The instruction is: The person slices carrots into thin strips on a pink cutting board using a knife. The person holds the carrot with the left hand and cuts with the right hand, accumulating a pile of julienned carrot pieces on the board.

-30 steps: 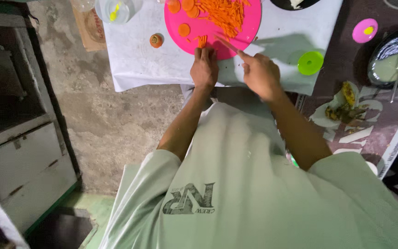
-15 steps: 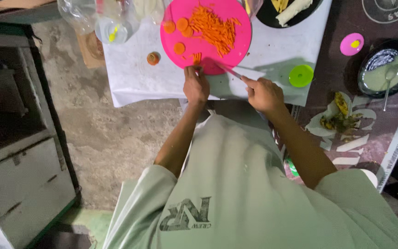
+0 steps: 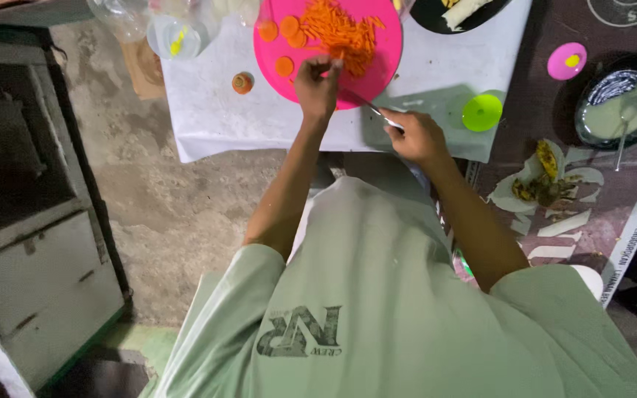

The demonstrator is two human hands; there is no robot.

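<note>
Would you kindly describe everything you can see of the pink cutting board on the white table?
The pink cutting board is round, smooth and plastic-looking, lying flat on the white table, its top cut off by the frame. It carries a heap of thin orange carrot strips and a few carrot rounds toward its left side. The left hand rests on it, fingertips pinching a carrot piece. The knife in the right hand reaches onto its lower edge.
</note>
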